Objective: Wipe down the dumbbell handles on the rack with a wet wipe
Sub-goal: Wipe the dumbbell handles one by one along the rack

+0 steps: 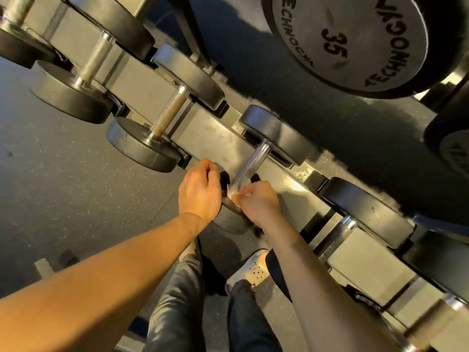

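Observation:
A row of black dumbbells lies across a grey rack (210,128), running from upper left to lower right. The middle dumbbell's knurled steel handle (250,162) points down toward my hands. My right hand (258,201) pinches a white wet wipe (234,193) against the near end of that handle. My left hand (200,191) grips the near black head (229,222) of the same dumbbell, fingers curled over its edge. Most of that head is hidden under both hands.
Two more dumbbells with bare handles (168,114) (96,59) sit to the left, others (335,235) to the right. A large head marked 35 (347,39) hangs on the upper tier. My legs and a pale shoe (256,269) stand on dark speckled floor (63,174).

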The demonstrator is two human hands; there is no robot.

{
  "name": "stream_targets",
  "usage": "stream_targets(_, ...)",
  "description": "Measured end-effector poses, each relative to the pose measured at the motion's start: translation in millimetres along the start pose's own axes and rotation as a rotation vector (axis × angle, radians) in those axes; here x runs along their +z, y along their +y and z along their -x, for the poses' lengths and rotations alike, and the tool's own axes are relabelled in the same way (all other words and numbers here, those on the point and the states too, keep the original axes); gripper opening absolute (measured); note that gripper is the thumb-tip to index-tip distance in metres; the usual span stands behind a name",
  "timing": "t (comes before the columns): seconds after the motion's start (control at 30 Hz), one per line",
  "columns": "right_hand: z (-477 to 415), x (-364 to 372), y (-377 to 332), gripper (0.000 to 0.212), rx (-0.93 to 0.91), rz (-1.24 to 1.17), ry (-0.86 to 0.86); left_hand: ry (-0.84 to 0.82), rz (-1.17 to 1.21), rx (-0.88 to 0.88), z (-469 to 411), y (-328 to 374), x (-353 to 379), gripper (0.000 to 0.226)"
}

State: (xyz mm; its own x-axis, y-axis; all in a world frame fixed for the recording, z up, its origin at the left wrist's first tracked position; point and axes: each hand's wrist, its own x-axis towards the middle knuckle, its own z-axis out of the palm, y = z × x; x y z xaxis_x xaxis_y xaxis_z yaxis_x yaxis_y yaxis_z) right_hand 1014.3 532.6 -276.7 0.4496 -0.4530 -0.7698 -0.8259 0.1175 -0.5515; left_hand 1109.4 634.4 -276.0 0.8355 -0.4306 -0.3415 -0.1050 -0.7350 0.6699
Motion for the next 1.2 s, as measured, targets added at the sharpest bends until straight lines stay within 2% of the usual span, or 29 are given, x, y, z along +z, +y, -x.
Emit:
stream_targets(0.1,-6,1,4,0.013,0.035,0.048,0.004,-0.019,0.002,0.017,1,2,-3,0.025)
stream_targets(0.27,-23,11,1,0.021,0.025,0.093,0.019,-0.032,0.026,0.032,-3,0,-3,0.028)
stream_targets(0.33,-23,9,1,0.02,0.049,0.036,0.056,-0.035,0.04,0.052,-2,-1,-2,0.024)
stream_targets(0.37,-17,7,0,0.02,0.078,-0.07,0.108,-0.039,0.041,0.066,-2,-1,-3,0.023)
stream_targets(0.43,-3,5,0,0.014,0.136,-0.448,0.257,-0.053,0.036,0.095,-1,-2,-3,0.025)
stream_targets(0.53,6,0,-24,0.006,0.031,-0.989,0.42,-0.078,0.017,0.118,-2,-2,-5,0.03)
stream_targets(0.63,-15,3,-53,0.005,0.059,-1.246,0.608,-0.132,-0.004,0.095,-4,-2,-7,0.029)
stream_targets(0.7,-27,11,-57,0.01,0.025,-1.114,0.721,-0.166,0.009,0.113,-6,-4,-10,0.028)
stream_targets(0.8,-29,22,-44,0.014,-0.042,-0.532,0.744,-0.223,0.023,0.12,-8,-7,-12,0.027)
stream_targets(0.87,-20,23,-35,0.02,-0.023,-0.285,0.641,-0.263,0.033,0.133,-9,-8,-13,0.026)
stream_targets(0.97,-5,20,-23,0.017,0.108,-0.073,0.372,-0.307,0.052,0.172,-11,-14,-18,0.018)
stream_targets(1.03,0,19,-21,0.016,0.207,-0.016,0.208,-0.347,0.059,0.191,-15,-21,-20,0.019)
stream_targets(1.2,-7,4,-31,0.03,0.315,0.104,0.057,-0.456,-0.028,0.296,-24,-24,-28,0.024)
